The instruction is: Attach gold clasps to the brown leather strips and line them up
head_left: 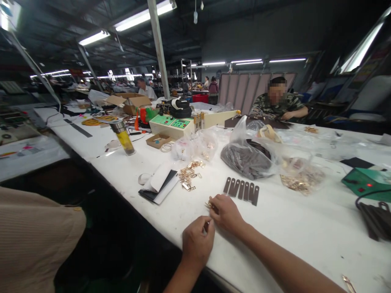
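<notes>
My right hand (226, 212) rests on the white table (293, 228), fingers closed round small gold metal pieces (209, 203) that poke out at the fingertips. Just left of it and nearer the table edge, my left hand (198, 239) is curled with thumb and fingers together; anything between them is too small to make out. Beyond my right hand lies a row of several dark brown strips (241, 189), each with a hole at one end. A loose pile of gold metal pieces (188, 176) sits further left.
Behind the strips is a plastic bag of dark strips (247, 158), beside a bag of gold pieces (301, 179). A folded black and white packet (159, 185), a yellow bottle (124, 140), a control box (171, 124) and a green device (366, 185) stand around. A person (276, 99) sits opposite.
</notes>
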{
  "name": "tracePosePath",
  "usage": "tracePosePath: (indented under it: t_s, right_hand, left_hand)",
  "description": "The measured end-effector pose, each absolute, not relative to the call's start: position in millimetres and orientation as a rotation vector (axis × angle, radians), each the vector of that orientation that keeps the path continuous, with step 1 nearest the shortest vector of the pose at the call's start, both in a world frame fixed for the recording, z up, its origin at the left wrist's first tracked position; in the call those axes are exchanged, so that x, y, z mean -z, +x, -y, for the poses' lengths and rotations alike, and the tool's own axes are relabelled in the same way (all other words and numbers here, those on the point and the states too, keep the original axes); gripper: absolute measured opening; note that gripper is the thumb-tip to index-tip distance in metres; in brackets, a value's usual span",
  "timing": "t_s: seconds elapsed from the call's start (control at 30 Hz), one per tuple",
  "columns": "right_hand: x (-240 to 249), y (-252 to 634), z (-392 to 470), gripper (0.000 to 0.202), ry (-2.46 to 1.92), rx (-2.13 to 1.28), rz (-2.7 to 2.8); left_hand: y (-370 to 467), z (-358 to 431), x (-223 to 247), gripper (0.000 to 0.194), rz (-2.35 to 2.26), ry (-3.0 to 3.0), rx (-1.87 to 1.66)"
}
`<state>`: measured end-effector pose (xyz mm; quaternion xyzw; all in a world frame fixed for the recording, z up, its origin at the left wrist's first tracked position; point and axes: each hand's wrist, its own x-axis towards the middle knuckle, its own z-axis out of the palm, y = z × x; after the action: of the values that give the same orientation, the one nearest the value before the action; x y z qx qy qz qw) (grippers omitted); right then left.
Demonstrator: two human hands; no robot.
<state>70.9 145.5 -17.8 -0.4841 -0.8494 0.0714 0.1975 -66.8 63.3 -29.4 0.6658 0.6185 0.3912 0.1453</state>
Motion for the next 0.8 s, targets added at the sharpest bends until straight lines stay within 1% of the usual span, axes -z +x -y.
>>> tracePosePath:
  t_s: [0.13, 0.33, 0.47, 0.67, 0.8]
  right_hand:
    - [19, 115, -101, 0.010, -1.370, -0.254, 2.373]
    - [25, 191, -39, 0.018, -1.477, -0.318, 2.252]
    - [29, 242, -6, 0.019, -1.641, -0.235, 2.135]
    - [29, 310, 28, 0.010, -1.886, -0.017, 1.955]
    - [21, 340, 46, 0.008, -1.928, 0.015, 1.867]
  left_hand:
    - [-65, -63, 29, 0.017, -1.796, 1.924, -1.141]
    - [-62, -66, 31, 0.019, -1.808, 1.913, -1.117]
    - [-57, -69, 31, 0.021, -1.833, 1.883, -1.084]
    - [-52, -77, 26, 0.026, -1.921, 1.837, -0.912]
    - [-51, -80, 18, 0.030, -1.933, 1.736, -0.812]
